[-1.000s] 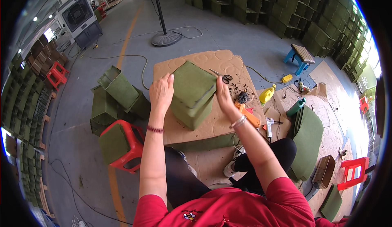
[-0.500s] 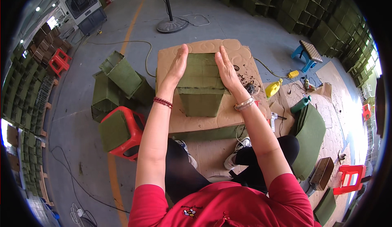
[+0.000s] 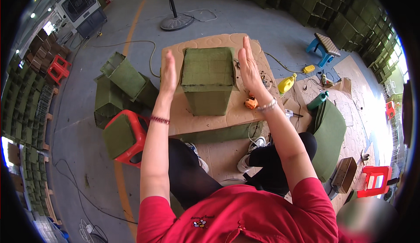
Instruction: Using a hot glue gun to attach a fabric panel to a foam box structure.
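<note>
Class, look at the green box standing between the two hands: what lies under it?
The green box stands on a tan cardboard sheet, with more green material under that sheet's near edge. The box hides the cardboard directly beneath it.

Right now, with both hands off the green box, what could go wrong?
The green box stands upright on the cardboard sheet, unheld between the left hand and right hand; it might tip. The orange tool and loose cable lie close by and could snag a sleeve or wrist.
</note>
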Available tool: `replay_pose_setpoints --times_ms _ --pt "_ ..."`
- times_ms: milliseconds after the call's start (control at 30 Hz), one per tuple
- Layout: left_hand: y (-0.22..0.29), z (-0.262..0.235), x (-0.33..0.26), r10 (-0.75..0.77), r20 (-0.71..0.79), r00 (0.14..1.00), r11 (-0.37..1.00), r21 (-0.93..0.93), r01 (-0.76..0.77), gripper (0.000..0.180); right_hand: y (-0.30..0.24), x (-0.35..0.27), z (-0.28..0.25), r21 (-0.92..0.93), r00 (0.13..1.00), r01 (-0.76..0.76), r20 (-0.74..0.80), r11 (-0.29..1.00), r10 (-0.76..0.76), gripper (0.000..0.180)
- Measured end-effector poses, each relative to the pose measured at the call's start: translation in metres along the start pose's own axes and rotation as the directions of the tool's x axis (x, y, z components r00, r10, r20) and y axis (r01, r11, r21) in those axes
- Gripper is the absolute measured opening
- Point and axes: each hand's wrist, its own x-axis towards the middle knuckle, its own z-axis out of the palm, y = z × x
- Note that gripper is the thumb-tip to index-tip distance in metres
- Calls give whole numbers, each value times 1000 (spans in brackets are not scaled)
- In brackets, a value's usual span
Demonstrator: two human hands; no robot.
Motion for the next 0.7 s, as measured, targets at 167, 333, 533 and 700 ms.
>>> replay_pose_setpoints --times_ms 167,333,533,700 --pt "18 13 -37 161 -145 976 928 359 -100 76 -34 -21 31 -531 940 332 124 780 -317 68" --pt "18 16 -45 226 -95 970 831 539 -140 74 -32 -26 45 -709 911 396 223 584 -347 76" --pt "14 14 -47 224 -31 974 818 550 -170 77 -30 -34 48 -770 887 428 258 473 -383 78" --pt "13 2 -42 126 73 989 985 -125 -116 76 -46 -50 74 -730 838 523 348 439 -420 77"
